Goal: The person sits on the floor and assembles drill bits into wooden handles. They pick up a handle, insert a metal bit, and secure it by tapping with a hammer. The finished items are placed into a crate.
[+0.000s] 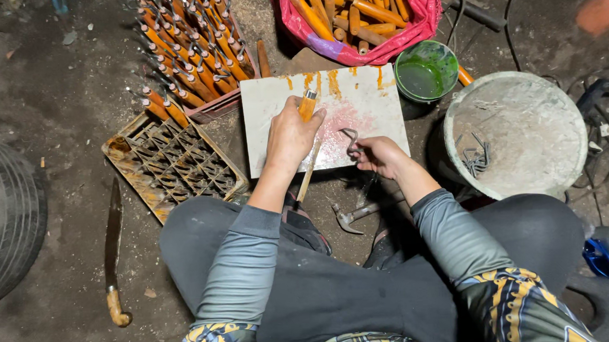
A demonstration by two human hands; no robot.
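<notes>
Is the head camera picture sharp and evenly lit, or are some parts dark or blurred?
Head view: the white board is brightest, and the left hand and right hand are sharp; the corners fall into shadow, and an orange shape top right is blurred.

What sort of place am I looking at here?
Probably a small floor-level workshop for fitting tool handles: a crate of orange-handled tools, a pink bag of wooden handles, a claw hammer on the dirt floor.

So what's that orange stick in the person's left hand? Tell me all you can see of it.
The orange handle looks like turned wood, stained orange, with a pale metal band at its top end. The left hand grips its middle, holding it upright and slightly tilted over the white slab. A pale stick shows below the fist; whether it is part of it, I cannot tell.
</notes>
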